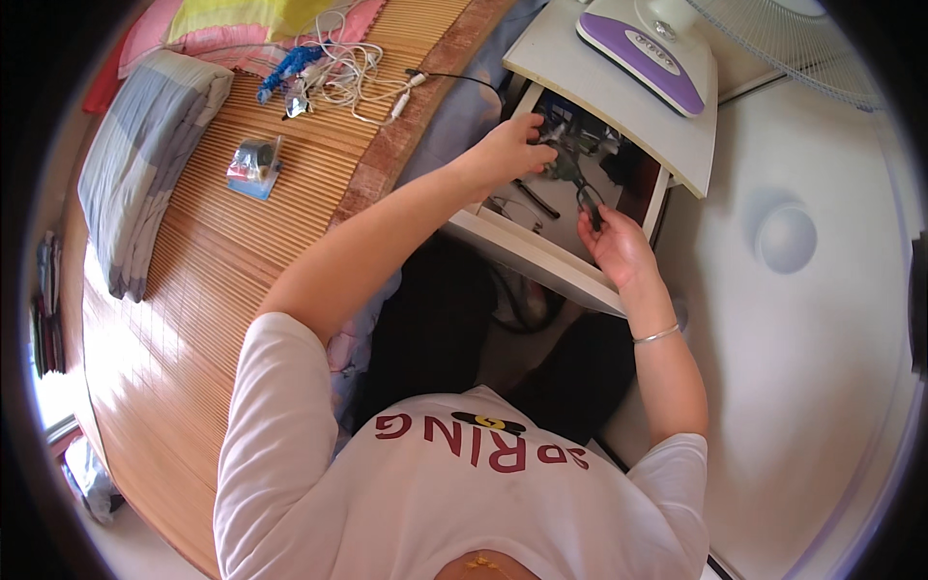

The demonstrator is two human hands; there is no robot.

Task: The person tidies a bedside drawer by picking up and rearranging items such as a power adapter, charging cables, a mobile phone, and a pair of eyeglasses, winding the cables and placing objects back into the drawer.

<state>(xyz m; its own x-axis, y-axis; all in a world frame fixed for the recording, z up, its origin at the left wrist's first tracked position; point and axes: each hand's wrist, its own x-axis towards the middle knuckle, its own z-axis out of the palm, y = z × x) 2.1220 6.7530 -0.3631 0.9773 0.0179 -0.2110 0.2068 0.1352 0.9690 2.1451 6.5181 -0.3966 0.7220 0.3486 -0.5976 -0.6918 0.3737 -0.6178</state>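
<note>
An open drawer (536, 250) of a white bedside cabinet lies before me, with small items inside. My left hand (518, 148) reaches over its left side, fingertips at a dark object (562, 161); whether it grips that object is unclear. My right hand (615, 243) is at the drawer's front right, its fingers on the black looped handles (589, 197) of what looks like a pair of scissors. The far end of this tool meets the dark object near my left fingers. A slim black stick-like item (535, 199) and thin-framed glasses (507, 210) lie in the drawer near the front.
A fan with a purple and white base (641, 61) stands on the cabinet top (536, 54). On the bed mat (290, 217) at left are tangled white cables (355, 69), a small plastic packet (254, 167) and a folded quilt (148, 159). A white wall (812, 348) rises at right.
</note>
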